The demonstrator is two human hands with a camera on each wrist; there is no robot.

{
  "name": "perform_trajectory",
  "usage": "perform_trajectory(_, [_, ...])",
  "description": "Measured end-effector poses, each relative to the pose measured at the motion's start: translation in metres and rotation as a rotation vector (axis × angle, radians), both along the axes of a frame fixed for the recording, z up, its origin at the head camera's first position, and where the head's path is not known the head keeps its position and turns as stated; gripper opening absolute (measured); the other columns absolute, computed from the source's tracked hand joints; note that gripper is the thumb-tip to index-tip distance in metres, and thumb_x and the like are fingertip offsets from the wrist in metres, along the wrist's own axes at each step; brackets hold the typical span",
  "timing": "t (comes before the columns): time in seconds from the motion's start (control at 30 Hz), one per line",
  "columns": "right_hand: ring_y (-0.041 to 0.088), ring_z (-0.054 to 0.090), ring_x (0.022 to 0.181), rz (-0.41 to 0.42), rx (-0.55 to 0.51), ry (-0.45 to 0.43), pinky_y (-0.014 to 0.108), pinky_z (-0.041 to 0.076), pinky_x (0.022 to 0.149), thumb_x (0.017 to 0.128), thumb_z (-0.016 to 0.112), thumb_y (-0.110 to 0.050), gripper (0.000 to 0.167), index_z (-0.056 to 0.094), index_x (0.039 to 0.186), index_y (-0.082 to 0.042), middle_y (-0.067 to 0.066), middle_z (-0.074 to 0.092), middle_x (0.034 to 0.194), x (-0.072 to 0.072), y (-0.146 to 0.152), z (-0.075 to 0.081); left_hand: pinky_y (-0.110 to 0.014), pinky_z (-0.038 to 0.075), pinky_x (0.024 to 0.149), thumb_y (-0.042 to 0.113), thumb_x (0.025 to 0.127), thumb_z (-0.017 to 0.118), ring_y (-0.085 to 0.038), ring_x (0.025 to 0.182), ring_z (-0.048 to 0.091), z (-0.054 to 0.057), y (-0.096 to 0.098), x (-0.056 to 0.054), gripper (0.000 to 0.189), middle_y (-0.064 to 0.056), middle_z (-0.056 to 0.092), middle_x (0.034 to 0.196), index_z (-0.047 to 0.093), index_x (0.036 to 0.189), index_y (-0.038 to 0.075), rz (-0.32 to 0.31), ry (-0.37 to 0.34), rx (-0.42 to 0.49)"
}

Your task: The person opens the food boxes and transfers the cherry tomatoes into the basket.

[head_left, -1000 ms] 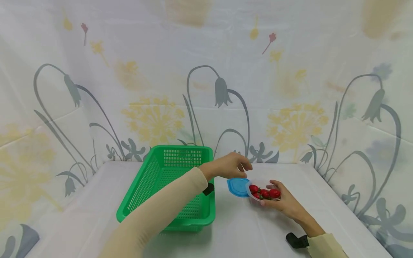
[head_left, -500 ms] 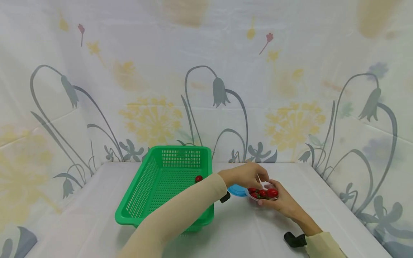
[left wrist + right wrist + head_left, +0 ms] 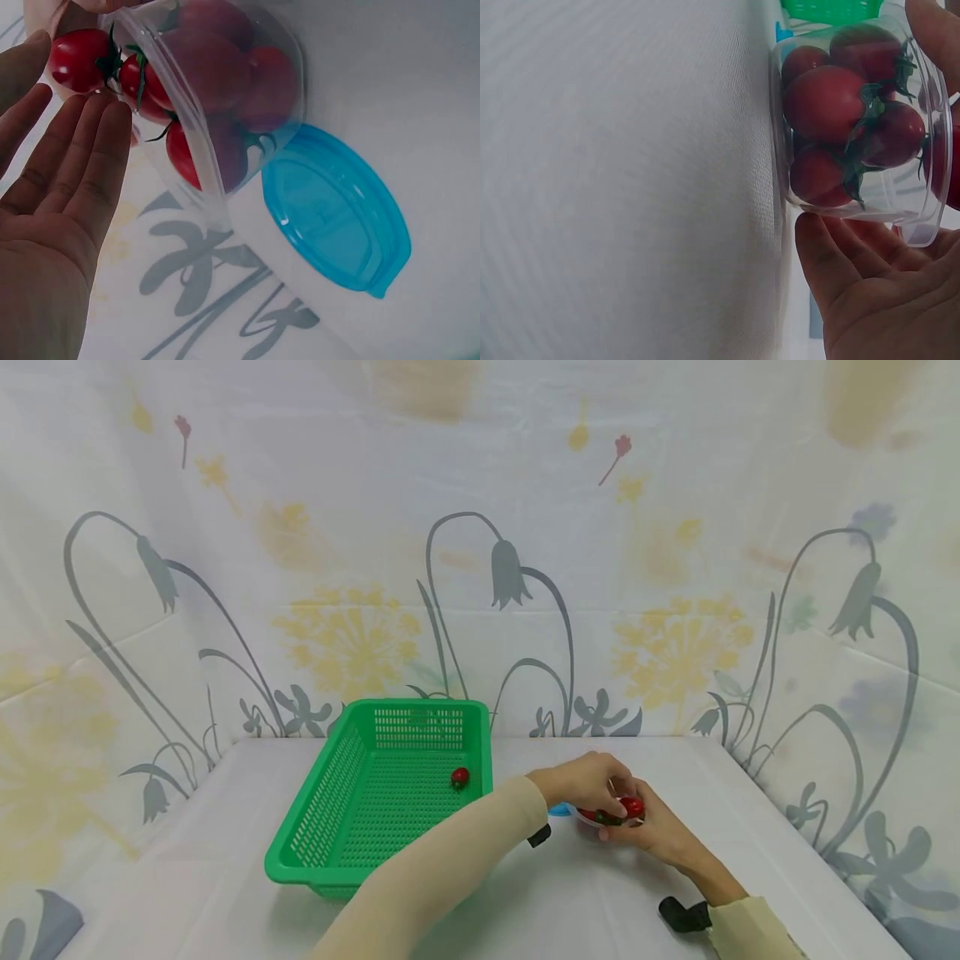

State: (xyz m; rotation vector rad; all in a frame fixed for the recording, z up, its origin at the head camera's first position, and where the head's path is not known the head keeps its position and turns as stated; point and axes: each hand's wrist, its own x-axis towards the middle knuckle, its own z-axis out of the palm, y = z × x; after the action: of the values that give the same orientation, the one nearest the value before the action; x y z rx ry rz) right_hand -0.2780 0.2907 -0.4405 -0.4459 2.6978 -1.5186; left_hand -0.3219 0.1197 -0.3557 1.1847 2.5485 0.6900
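Note:
My right hand (image 3: 660, 835) grips a small clear plastic container (image 3: 900, 199) standing on the table, thumb on the near side and fingers on the far side. Several red tomatoes (image 3: 825, 105) with green stems fill it. From the left, my left hand (image 3: 585, 778) reaches over the rim. Its fingers look nearly straight in the left wrist view, beside a tomato (image 3: 79, 60) at the top of the container; whether they bear on it firmly is unclear. One tomato (image 3: 460, 777) lies in the green basket (image 3: 277, 866). A blue lid (image 3: 337, 217) lies beside the container.
The green basket stands left of the container, my left forearm (image 3: 442, 868) passing over its near right corner. A white cloth covers the table (image 3: 555, 893). Behind hangs a patterned curtain (image 3: 675, 527).
My left hand has moved right from above the lid to the container's tomatoes. The tomato in the basket has come into sight. My right hand keeps its hold on the container.

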Motion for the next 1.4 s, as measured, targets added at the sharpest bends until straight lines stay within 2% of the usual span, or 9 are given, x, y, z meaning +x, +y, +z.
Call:
perform_trajectory(0.43, [0.026,0.053,0.104,0.018,-0.018,0.013,0.03,0.048,0.083,0.078,0.079,-0.023,0.08,0.03,0.137,-0.003,0.017,0.043,0.131,-0.001,-0.001,0.001,-0.01,0.045,0.068,0.015,0.083,0.075,0.0,0.081,0.055,-0.005,0.006,-0.001,0.016,0.012,0.062,0.087,0.07,0.097,0.018,0.008,-0.007,0.015])
perform_trajectory(0.7, [0.026,0.05,0.107,0.036,-0.029,0.037,0.033,0.046,0.085,0.078,0.079,-0.021,0.07,0.038,0.133,-0.01,0.01,0.046,0.128,-0.004,0.0,0.0,-0.011,0.045,0.068,0.014,0.084,0.074,-0.001,0.078,0.055,-0.007,0.012,0.0,0.016,0.012,0.061,0.085,0.068,0.098,0.019,0.043,-0.013,-0.019])
perform_trajectory(1.1, [0.026,0.051,0.108,0.05,-0.032,0.038,0.029,0.045,0.087,0.078,0.079,-0.019,0.07,0.037,0.133,-0.011,0.009,0.047,0.127,-0.006,0.0,0.0,-0.01,0.045,0.069,0.015,0.084,0.074,-0.001,0.077,0.055,-0.009,0.013,-0.001,0.016,0.012,0.061,0.084,0.068,0.098,0.019,0.057,0.005,-0.033])
perform_trajectory(1.27, [0.026,0.048,0.115,0.027,-0.006,0.034,0.04,0.041,0.096,0.078,0.08,-0.023,0.075,0.035,0.136,-0.01,0.009,0.046,0.132,-0.005,-0.001,0.0,-0.01,0.045,0.071,0.016,0.084,0.074,0.0,0.078,0.055,-0.008,0.012,-0.003,0.016,0.013,0.061,0.084,0.069,0.099,0.019,0.052,0.031,-0.028])
perform_trajectory(1.4, [0.034,0.042,0.124,-0.014,0.016,0.012,0.053,0.036,0.1,0.077,0.08,-0.027,0.084,0.029,0.142,-0.007,0.014,0.04,0.139,-0.002,0.0,0.0,-0.009,0.044,0.073,0.016,0.084,0.075,0.002,0.08,0.055,-0.002,0.007,-0.005,0.017,0.014,0.063,0.087,0.069,0.1,0.019,0.031,0.059,0.0])
